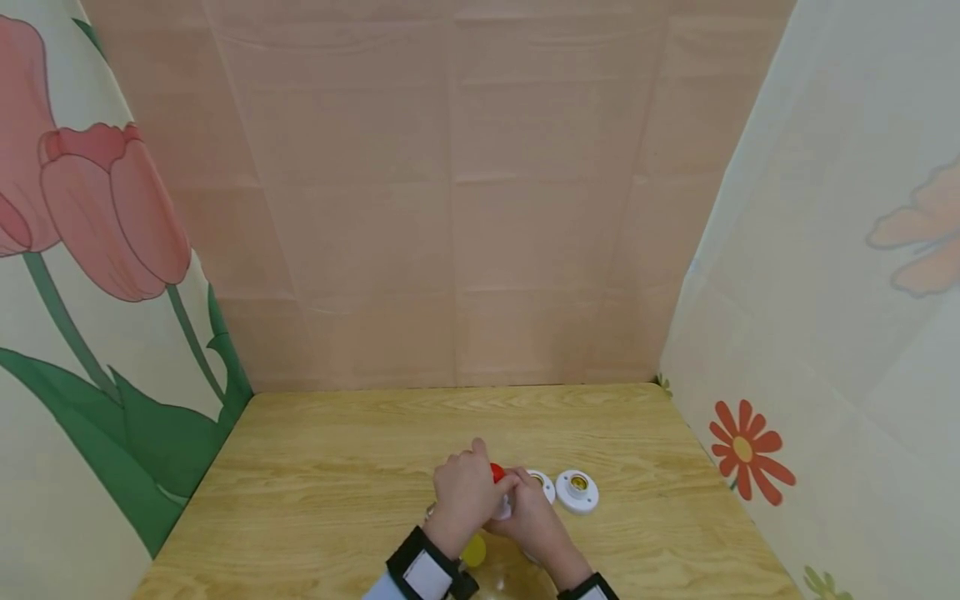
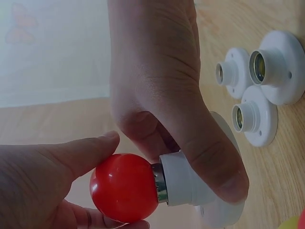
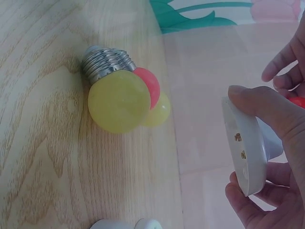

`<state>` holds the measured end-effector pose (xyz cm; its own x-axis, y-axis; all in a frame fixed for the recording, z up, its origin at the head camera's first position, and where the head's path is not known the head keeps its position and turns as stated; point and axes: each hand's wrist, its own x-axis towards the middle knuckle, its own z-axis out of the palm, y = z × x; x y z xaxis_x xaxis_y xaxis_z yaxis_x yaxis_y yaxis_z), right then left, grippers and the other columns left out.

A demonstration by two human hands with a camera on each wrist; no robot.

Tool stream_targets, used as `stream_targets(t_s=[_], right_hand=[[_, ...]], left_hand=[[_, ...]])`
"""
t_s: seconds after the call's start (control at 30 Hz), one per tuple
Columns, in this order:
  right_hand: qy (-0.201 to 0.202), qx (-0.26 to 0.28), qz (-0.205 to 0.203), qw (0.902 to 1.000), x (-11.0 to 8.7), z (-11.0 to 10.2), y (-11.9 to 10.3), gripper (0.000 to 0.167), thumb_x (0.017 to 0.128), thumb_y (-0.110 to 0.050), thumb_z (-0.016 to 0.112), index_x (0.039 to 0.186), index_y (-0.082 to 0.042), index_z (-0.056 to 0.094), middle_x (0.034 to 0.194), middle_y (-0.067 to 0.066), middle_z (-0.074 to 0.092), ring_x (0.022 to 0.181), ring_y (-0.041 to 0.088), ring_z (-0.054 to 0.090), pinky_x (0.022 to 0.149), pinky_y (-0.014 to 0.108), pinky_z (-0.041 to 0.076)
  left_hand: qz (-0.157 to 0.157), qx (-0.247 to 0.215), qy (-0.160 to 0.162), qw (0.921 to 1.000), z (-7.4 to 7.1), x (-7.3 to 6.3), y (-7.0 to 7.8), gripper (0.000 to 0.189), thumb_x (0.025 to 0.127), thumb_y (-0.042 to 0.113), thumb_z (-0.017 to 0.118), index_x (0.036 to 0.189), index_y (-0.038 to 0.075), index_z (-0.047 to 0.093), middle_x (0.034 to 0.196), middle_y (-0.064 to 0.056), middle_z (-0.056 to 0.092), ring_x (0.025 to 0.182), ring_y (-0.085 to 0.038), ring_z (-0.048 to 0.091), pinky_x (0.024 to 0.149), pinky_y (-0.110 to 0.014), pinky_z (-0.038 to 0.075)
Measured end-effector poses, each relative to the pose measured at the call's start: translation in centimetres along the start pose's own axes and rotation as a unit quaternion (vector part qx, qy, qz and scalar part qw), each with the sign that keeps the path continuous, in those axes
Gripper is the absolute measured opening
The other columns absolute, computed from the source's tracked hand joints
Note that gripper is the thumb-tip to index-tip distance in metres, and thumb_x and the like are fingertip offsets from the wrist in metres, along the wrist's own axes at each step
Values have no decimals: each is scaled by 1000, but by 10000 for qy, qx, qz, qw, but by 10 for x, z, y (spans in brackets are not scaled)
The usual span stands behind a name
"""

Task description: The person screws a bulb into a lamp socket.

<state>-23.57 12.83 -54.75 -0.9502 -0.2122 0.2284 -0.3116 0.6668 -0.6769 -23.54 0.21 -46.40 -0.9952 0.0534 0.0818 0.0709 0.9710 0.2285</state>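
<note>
Above the table, my left hand [image 1: 467, 492] holds a red light bulb [image 2: 125, 188] by its round globe, thumb on one side and fingers on the other. My right hand [image 1: 536, 512] grips a white lamp socket [image 2: 181, 179] by its body and round base. The bulb's metal screw end sits partly inside the socket's mouth, with a strip of the metal still showing. In the right wrist view the underside of the socket [image 3: 245, 148] faces the camera, with brass-coloured terminals in it. Most of the red bulb is hidden there.
Three white lamp sockets [image 2: 276, 67] stand mouth up on the wood-grain table [image 1: 337, 467], one of them plain to the right [image 1: 577, 492] of my hands. Nearer me lie a large yellow bulb [image 3: 119, 101], a red bulb [image 3: 150, 86] and a second yellow bulb [image 3: 159, 110].
</note>
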Motion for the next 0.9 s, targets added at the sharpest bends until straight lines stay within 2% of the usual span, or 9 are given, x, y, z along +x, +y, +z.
stream_targets(t_s=[0.3,0.57,0.9], right_hand=[[101,-141,-51,9998,0,1,3,60,64,-33,88,113,-8,64,108,5,62,98,20,61,84,40,53],[175,-336,-272,9989,0,0,3,60,64,-30,88,113,-6,64,106,4,63,97,20,62,86,41,52],[182,-408,-132,9989,0,-1,2,64,64,-35,88,114,-3,63,106,5,63,99,22,61,87,43,51]], left_hand=[[388,-188,288,9987,-1,-3,-1,66,74,66,69,113,13,60,81,-8,63,71,-25,60,61,-42,51],[553,-185,38,9983,-2,-2,0,57,75,57,74,113,17,61,86,-7,64,73,-24,58,61,-40,51],[781,-385,-116,9961,-9,-4,0,50,74,45,80,109,15,62,89,-8,62,75,-21,57,63,-37,53]])
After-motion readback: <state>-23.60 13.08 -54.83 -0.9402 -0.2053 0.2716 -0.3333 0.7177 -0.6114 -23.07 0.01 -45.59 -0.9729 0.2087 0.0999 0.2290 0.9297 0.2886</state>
